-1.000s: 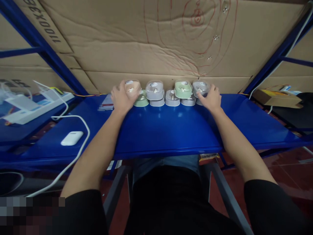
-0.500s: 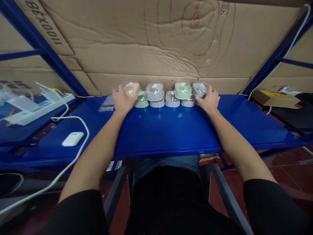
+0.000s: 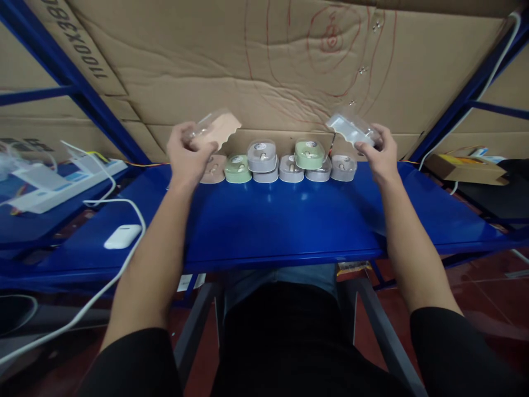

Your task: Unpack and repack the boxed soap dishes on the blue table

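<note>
My left hand [image 3: 188, 154] grips a peach case with a clear cover [image 3: 219, 129], tilted in the air above the left end of a row of cases. On the right, my right hand [image 3: 380, 151] holds a tilted grey case [image 3: 351, 129] above the row's right end. Along the back of the blue table stand a peach case [image 3: 214, 170], a green case [image 3: 238, 170] and several grey ones, the rightmost grey case [image 3: 344, 169] among them. An upper grey case [image 3: 262, 155] and an upper green case [image 3: 309, 154] rest on top of the row.
Cardboard [image 3: 185, 82] rises behind the blue table [image 3: 281, 220]. At the left are a white earphone case [image 3: 123, 236], a white cable [image 3: 138, 207] and a power strip [image 3: 70, 184]. An open cardboard box [image 3: 467, 170] sits at the right.
Both hands have lifted their cases up from the row and moved outward, tilting them. The peach case at the left end and the grey one at the right end below are now uncovered.
</note>
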Demonstrator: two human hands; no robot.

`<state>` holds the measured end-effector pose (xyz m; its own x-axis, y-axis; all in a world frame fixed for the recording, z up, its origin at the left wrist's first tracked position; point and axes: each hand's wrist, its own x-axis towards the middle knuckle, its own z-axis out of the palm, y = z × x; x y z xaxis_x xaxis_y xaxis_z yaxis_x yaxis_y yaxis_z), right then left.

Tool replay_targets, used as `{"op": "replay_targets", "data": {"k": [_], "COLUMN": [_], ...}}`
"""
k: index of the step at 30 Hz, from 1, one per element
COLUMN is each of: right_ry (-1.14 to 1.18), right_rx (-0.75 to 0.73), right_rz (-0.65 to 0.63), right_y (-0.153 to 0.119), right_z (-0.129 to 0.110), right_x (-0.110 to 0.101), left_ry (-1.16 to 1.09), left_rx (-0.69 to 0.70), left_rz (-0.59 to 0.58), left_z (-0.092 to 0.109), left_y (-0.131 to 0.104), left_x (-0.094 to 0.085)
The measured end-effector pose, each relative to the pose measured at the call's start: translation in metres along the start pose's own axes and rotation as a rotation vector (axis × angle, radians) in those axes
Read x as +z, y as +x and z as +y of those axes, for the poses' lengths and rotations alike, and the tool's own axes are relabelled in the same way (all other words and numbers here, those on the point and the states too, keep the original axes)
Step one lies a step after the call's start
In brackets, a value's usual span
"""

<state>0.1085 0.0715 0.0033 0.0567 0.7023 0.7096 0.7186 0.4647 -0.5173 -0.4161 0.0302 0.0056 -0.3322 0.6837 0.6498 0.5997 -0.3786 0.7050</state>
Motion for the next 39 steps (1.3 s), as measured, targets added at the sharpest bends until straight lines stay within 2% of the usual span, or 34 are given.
{"op": "replay_targets", "data": {"k": [3,5,8,11,18,22,27,32,39], "right_ry": [0.332,0.342,0.271,0.226,0.225,0.187,0.084,0.020,0.085], "right_rx": [-0.005,0.000,0.040,0.039,0.041,0.010,0.008,-0.041,-0.134], "right_rz": [-0.241,-0.455,-0.751,-0.910,-1.123,-1.183,-1.169,-1.085,-0.965], "right_y": [-0.010,-0.018,-0.026,-0.026,-0.021,-0.021,-0.024,-0.030,-0.047], "right_z": [-0.029,-0.049,-0.067,-0.063,-0.027,-0.024,-0.025,-0.027,-0.054], "right_x": [-0.019,-0.026,-0.030,-0.026,-0.013,-0.007,-0.003,0.002,0.020], "left_ry": [-0.205,-0.236,-0.204,-0.200,-0.043,0.041,0.158,0.239,0.308], "left_rx": [0.216,0.308,0.304,0.218,0.131,0.079,0.159,0.217,0.280], "left_rz": [-0.147,-0.259,-0.467,-0.691,-1.048,-1.162,-1.207,-1.189,-1.023], "left_z": [0.014,0.024,0.037,0.045,0.055,0.053,0.045,0.040,0.063], "left_y": [-0.006,-0.014,-0.025,-0.033,-0.044,-0.049,-0.052,-0.054,-0.070], "left_x": [-0.007,-0.009,-0.010,-0.011,-0.003,0.002,0.006,0.009,0.020]}}
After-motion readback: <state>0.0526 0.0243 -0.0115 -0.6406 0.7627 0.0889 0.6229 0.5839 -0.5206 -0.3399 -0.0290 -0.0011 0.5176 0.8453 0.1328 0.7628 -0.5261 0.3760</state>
